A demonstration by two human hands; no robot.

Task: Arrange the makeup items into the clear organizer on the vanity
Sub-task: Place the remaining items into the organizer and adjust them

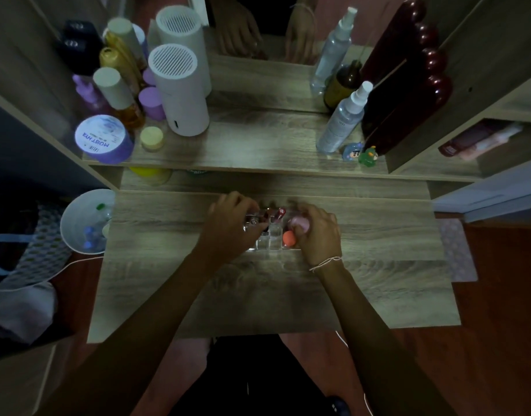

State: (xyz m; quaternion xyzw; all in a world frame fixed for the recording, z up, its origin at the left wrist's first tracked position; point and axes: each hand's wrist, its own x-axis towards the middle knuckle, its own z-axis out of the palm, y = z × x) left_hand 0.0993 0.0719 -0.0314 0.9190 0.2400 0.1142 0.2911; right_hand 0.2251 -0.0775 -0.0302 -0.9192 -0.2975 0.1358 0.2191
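Clear organizer (273, 240) with makeup items, centre of the tabletop (378, 265).

The organizer is a transparent, compartmented tray standing upright, its left and right ends covered by hands. An orange sponge (289, 238) sits in a right-hand compartment at the front. A pink sponge (300, 224) lies just behind it, partly covered. A red-capped tube (279, 213) stands tilted in a rear compartment, beside a darker tube (268, 216). Two front centre compartments appear empty.

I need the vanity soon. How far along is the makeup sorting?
Nearly done, it seems. An orange sponge and a red-capped tube already sit in the clear organizer. The right hand is pressing in a pink sponge; the left hand works the other end. No loose makeup shows nearby.
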